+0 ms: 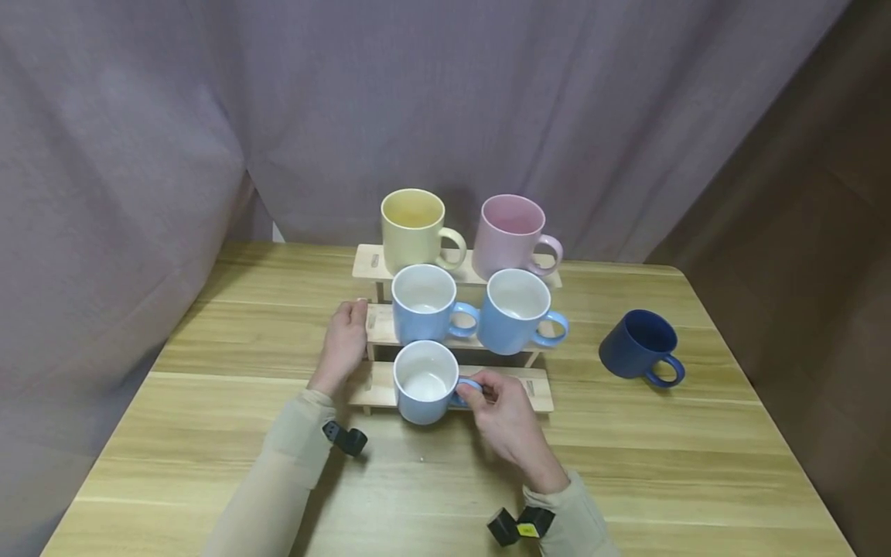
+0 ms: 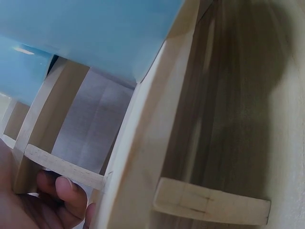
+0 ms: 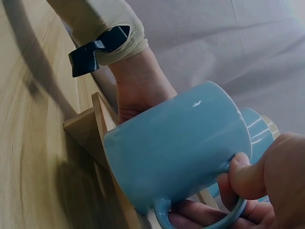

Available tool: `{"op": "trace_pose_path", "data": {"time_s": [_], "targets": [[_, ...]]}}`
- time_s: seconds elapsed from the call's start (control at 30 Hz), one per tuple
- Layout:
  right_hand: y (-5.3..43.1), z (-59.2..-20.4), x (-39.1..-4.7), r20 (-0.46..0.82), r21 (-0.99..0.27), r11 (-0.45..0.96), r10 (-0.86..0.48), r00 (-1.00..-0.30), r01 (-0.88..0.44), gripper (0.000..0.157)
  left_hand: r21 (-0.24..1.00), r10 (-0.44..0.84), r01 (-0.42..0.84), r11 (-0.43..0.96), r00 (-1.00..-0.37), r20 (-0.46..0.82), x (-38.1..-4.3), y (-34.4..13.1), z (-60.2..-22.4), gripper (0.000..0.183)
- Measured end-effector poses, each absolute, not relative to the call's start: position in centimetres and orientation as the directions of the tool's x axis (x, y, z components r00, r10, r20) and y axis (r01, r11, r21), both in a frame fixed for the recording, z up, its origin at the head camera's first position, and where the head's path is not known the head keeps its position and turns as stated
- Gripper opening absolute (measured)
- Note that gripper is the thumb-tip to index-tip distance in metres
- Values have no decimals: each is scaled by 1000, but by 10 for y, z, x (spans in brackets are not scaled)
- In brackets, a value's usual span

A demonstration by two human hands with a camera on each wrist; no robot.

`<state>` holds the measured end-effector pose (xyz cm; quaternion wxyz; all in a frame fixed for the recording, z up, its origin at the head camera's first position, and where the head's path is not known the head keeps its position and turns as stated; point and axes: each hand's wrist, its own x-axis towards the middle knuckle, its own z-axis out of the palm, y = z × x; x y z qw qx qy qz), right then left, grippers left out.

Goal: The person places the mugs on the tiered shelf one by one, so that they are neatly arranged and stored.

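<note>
My right hand (image 1: 511, 422) holds a light blue mug (image 1: 421, 408) by its handle, thumb and fingers round it. The right wrist view shows this mug (image 3: 176, 148) tilted on its side by the camera's angle, over the lowest step. At the left end of the middle step, my left hand (image 1: 341, 344) grips the three-step wooden rack (image 1: 379, 387). Curled fingers (image 2: 71, 195) show beside a crosspiece in the left wrist view. Two more light blue mugs, a left one (image 1: 420, 321) and a right one (image 1: 504, 333), stand on the middle step.
On the top step stand a yellow mug (image 1: 411, 246) and a pink mug (image 1: 504, 251), handles to the right. A dark blue mug (image 1: 619, 350) sits on the wooden table (image 1: 696, 464) right of the rack. Grey curtain (image 1: 431, 93) hangs behind.
</note>
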<state>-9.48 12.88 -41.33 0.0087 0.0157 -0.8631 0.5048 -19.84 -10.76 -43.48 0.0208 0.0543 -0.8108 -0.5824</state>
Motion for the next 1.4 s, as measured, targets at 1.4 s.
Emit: {"op": "trace_pose_path", "data": {"time_s": [1.4], "targets": [[187, -392, -78, -61, -817, 575, -18, -998, 40, 43, 940, -124, -88, 331, -991, -49, -198, -107, -433, 45]]}}
